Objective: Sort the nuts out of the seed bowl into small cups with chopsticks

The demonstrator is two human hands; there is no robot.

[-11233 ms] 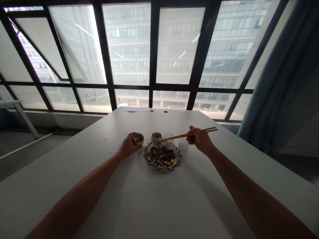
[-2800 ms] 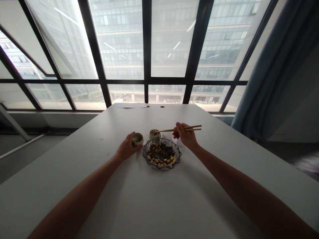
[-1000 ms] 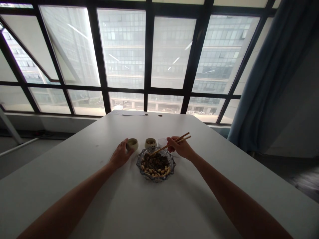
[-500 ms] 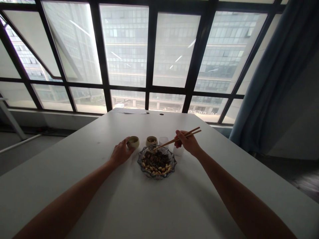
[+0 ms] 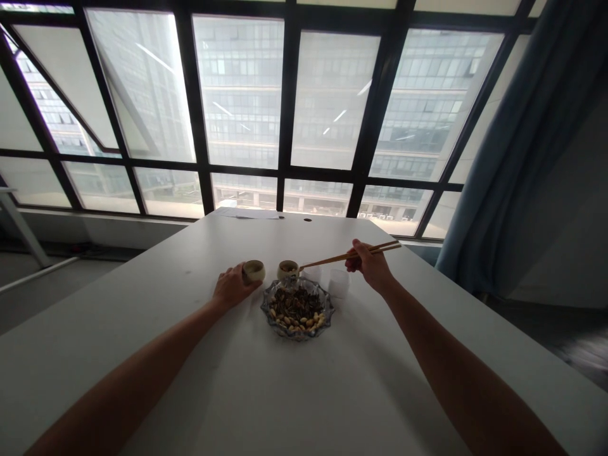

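My left hand (image 5: pixel 234 284) is wrapped around the near-left side of a small pale green cup (image 5: pixel 254 272) standing on the table. In my right hand (image 5: pixel 368 262) is a pair of chopsticks (image 5: pixel 339 256), held slanting left, their tips close together beside a second small cup (image 5: pixel 287 270). That cup has some nuts or seeds in it. Just in front sits a scalloped glass bowl (image 5: pixel 266 311), holding dark seeds (image 5: pixel 297 301) and pale nuts (image 5: pixel 297 323). Whether the chopstick tips pinch anything is too small to tell.
Two clear plastic cups stand right of the small cups, one nearer (image 5: pixel 339 284) and one partly behind the chopsticks (image 5: pixel 312 272). Papers (image 5: pixel 256 214) lie at the far end of the white table (image 5: pixel 294 399). Windows are beyond, and a blue curtain (image 5: pixel 494 158) hangs at the right.
My right hand has moved right and slightly up, bringing the chopstick tips from over the glass bowl to beside the second small cup. My left hand stays on its cup.
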